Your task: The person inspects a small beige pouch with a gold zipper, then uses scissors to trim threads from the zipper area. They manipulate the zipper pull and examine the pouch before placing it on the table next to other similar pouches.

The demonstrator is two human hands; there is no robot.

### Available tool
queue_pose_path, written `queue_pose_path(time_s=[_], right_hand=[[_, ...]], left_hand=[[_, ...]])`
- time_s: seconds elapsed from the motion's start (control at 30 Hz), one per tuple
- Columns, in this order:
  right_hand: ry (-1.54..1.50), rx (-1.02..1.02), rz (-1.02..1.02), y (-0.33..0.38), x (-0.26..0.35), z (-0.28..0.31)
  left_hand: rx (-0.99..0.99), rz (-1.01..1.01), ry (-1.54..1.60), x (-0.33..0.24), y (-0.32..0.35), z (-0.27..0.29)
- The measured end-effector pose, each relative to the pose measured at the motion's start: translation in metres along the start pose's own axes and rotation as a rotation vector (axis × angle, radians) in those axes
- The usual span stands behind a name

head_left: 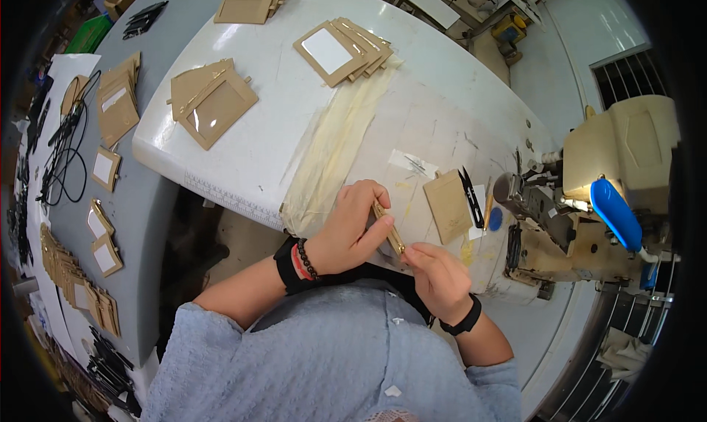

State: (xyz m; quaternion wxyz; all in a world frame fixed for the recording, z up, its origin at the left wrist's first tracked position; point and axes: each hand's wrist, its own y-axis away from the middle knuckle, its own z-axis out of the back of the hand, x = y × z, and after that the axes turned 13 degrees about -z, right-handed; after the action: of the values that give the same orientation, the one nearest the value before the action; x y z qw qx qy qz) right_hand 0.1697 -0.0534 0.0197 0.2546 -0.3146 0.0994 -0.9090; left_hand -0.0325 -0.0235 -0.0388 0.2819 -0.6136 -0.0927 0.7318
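Note:
Both my hands are close together at the near edge of the white table, closed on a tan card holder [389,231] that is seen almost edge-on. My left hand [342,230] grips its upper end and side between thumb and fingers. At its lower end, beside a small gold-coloured piece, my right hand [440,272] pinches with thumb and fingertips. Another tan card holder [447,206] lies flat just right of my hands. Beside that rests a slim black pointed tool [470,199], tweezers or snips, along with a blue round disc [496,219].
A beige sewing machine [622,146] with a blue lever [616,214] stands at the right. Stacks of tan card holders [335,52] lie toward the far side. Yellowish tape [335,146] crosses the white table. The grey table [151,223] at left bears more holders and black cords [65,146].

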Motion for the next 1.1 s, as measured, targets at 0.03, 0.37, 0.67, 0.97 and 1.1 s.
queue_pose_path(time_s=[0.03,0.37,0.67,0.97,1.1], right_hand=[[-0.035,0.007,-0.026,0.001,0.000,0.000],[-0.094,0.090,-0.121,0.000,0.006,0.001],[0.160,0.024,0.185,-0.010,-0.003,-0.003],[0.297,0.113,0.109,-0.022,0.012,0.008],[0.284,0.047,0.093,-0.017,0.004,0.009]], left_hand=[[-0.020,-0.007,0.024,0.001,0.001,-0.001],[0.021,-0.052,0.062,0.011,0.006,0.001],[-0.027,-0.105,0.126,0.020,0.007,-0.001],[-0.030,-0.081,0.140,0.016,0.006,0.003],[-0.063,-0.037,0.201,0.014,0.004,0.002]])
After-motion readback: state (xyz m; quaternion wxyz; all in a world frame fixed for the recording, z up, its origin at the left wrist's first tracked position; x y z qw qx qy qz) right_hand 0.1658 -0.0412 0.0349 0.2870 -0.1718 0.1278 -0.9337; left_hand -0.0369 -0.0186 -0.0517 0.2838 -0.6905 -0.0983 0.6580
